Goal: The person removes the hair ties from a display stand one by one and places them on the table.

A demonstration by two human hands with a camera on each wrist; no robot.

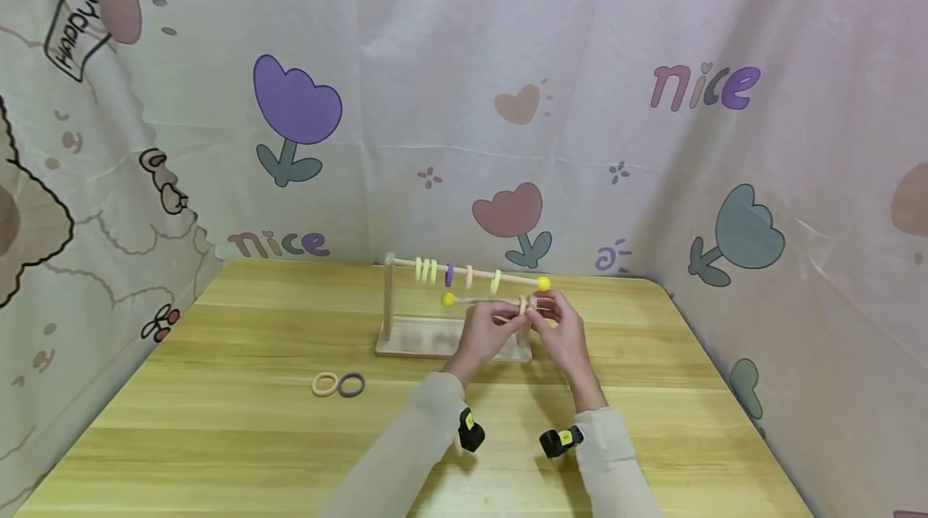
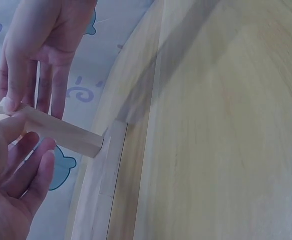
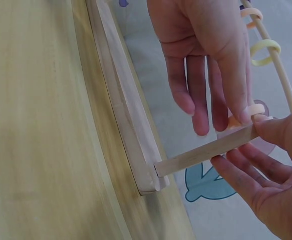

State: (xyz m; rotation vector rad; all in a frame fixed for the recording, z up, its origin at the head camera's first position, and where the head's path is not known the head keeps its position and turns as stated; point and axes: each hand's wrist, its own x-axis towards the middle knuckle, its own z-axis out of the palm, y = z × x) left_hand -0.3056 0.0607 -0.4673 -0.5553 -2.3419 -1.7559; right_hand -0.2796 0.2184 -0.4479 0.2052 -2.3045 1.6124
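A wooden rack (image 1: 413, 337) with two rods stands on the table. Near the top of its right post (image 3: 206, 152), my left hand (image 1: 487, 334) pinches a peach ring (image 1: 522, 306) between thumb and forefinger, by the lower rod (image 1: 478, 300). Whether the ring encircles that rod is hidden by the fingers. My right hand (image 1: 564, 334) grips the post's upper end, thumb on the near side, other fingers behind. On the upper rod (image 1: 518, 280) hang several pale yellow rings (image 1: 426, 271), a purple ring (image 1: 449, 275) and a pink ring (image 1: 469, 277).
Left of the rack, a cream ring (image 1: 325, 375) and a dark purple ring (image 1: 351, 395) lie flat on the table (image 1: 217, 429). Yellow balls cap the free ends of the upper rod and lower rod. A patterned cloth (image 1: 435, 99) hangs behind and at both sides.
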